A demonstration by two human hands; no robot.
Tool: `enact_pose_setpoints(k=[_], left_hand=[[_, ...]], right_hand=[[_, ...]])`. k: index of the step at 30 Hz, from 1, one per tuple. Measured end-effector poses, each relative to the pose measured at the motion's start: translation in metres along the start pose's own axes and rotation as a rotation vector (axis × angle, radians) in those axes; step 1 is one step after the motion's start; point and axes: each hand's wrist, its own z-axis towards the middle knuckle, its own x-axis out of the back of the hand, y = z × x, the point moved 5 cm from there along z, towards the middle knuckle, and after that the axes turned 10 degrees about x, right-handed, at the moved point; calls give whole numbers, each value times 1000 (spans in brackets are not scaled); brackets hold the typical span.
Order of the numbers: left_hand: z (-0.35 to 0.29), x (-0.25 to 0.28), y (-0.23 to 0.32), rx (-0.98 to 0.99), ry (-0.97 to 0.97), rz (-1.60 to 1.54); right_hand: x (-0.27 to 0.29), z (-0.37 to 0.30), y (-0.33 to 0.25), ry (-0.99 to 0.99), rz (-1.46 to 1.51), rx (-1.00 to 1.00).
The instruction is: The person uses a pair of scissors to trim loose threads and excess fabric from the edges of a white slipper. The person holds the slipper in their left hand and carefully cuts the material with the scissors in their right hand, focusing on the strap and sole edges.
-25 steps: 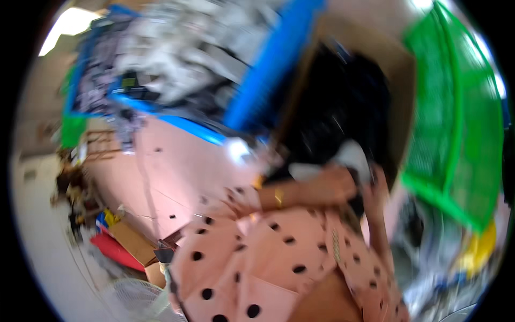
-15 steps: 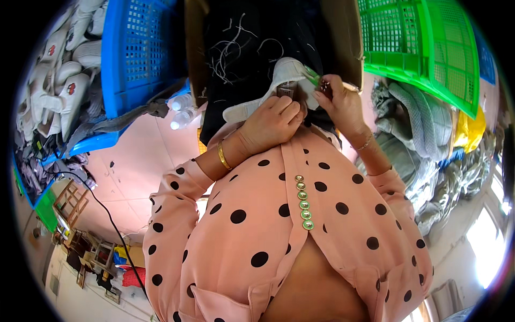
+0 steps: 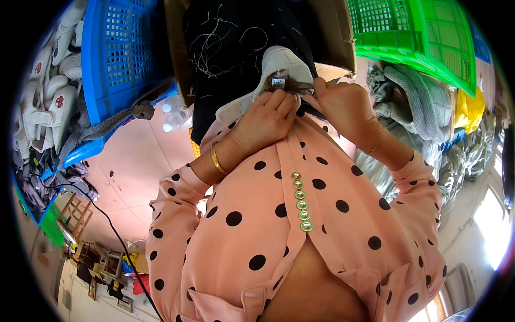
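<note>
A white shoe upper (image 3: pixel 279 58) lies over my lap, with its opening and a small pale label (image 3: pixel 278 83) facing up. My left hand (image 3: pixel 268 115) is closed on its near edge, fingers curled into the opening. At the shoe's right side my right hand (image 3: pixel 343 104) is closed, thumb and fingertips pinched together by the edge. A dark pointed tip (image 3: pixel 337 80) shows above the knuckles, seemingly of small thread snips mostly hidden by the hand. Loose white threads (image 3: pixel 214 40) are scattered on the black cloth (image 3: pixel 220 88) over my lap.
An open cardboard box (image 3: pixel 340 32) stands ahead. A blue plastic crate (image 3: pixel 99 64) is at left, beside piled white shoes (image 3: pixel 59 107). At right are a green crate (image 3: pixel 413 53) and grey shoe parts (image 3: pixel 418 102). Clear bottles (image 3: pixel 174 112) stand on the floor; a black cable (image 3: pixel 118 233) hangs at left.
My right hand has turned and come down against the shoe's right edge; the green tool seen in it earlier is now mostly hidden. The left hand keeps its grip.
</note>
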Motion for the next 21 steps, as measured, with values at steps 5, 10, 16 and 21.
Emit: enact_pose_setpoints(k=[5, 10, 16, 21], left_hand=[[2, -1, 8, 13, 7, 31], [1, -1, 11, 22, -7, 22], [-2, 0, 12, 53, 17, 18], [-3, -1, 13, 74, 20, 59]], right_hand=[[-2, 3, -4, -61, -38, 27], [-2, 2, -8, -97, -39, 70], [0, 2, -10, -142, -45, 139], [-3, 3, -10, -151, -55, 224]])
